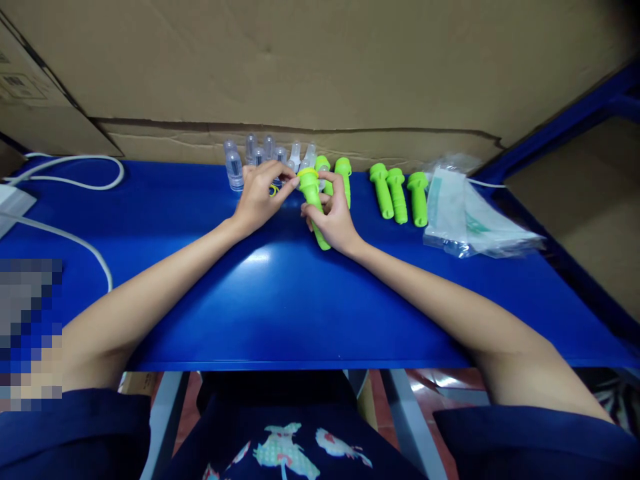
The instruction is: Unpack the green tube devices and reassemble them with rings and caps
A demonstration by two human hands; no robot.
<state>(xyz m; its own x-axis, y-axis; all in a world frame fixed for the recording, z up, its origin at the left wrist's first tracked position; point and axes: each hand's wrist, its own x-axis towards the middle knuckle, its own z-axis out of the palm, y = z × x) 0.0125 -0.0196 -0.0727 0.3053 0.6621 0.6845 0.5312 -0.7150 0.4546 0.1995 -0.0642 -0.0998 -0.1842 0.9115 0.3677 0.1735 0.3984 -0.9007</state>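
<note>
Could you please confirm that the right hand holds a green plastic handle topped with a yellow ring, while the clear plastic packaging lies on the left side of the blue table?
Not quite: in the head view, the clear plastic packaging lies on the right side of the blue table. The right hand does hold a green plastic handle topped with a yellow ring.

The held handle (311, 187) is lime green with a yellow ring (309, 171), the other handles (418, 200) lime green too, the tabletop (300, 307) deep blue, the plastic bottles (234, 168) colourless, the cable (75, 158) white, the cardboard (300, 67) tan, and the navy garment (235, 413) printed with pale-green, white and red motifs (285, 452).
</note>
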